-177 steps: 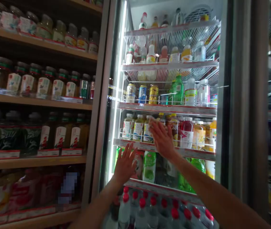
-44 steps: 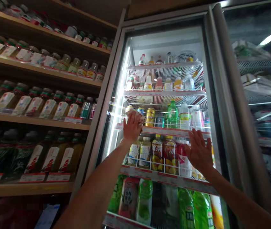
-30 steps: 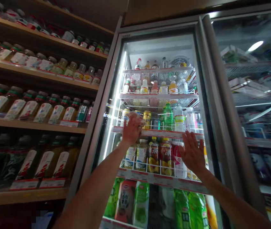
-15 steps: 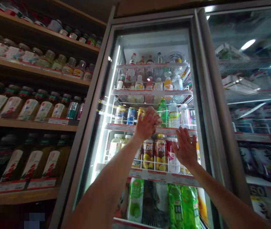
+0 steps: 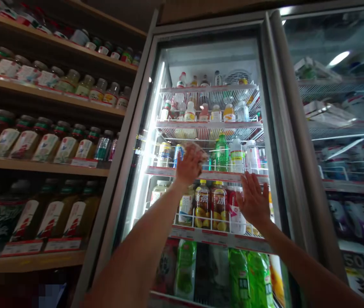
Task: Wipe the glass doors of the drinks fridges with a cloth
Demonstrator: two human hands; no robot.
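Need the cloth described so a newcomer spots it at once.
Find the lit fridge, centre. Before its third shelf from top is the left hand. It holds the cloth: pale and crumpled, unlike the upright cans and bottles beyond.

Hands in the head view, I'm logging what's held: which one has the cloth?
The left hand: it holds a pale crumpled cloth, while the right hand is open with no cloth visible.

Bare hands (image 5: 255, 202): two — one left, one right
Cloth (image 5: 203, 155): one
Yellow-capped bottles (image 5: 219, 206): two (front row)
Green bottles (image 5: 240, 276), near right: two
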